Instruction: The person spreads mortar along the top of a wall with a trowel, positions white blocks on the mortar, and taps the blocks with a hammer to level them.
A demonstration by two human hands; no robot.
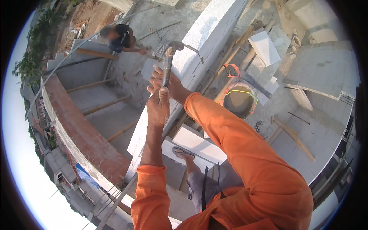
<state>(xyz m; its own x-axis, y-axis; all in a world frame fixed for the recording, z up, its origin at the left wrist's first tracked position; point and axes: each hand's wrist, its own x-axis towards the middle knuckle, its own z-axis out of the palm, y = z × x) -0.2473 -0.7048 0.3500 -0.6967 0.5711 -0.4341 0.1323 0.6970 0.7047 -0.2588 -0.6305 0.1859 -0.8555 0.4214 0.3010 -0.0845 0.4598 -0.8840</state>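
In front of me, above a long white block wall (205,32), my left hand (158,107) is closed on the lower end of a trowel-like tool (167,69), its thumb along the dark handle. The tool's metal neck bends over at the top, with a mottled grey metal part to its left. My right hand (175,85) lies just behind the handle, close to the left hand. Some fingers show past the handle's left side, but the handle and left hand cover the rest, so its grip is unclear. Both arms wear orange sleeves.
A co-worker (120,38) reaches toward the wall's far left side. Right of the wall stand a round bucket (239,100) of grey material, a white block (264,48) and wooden planks (293,138). My sandalled foot (184,153) rests on white blocks. Poles (105,105) cross the lower left bay.
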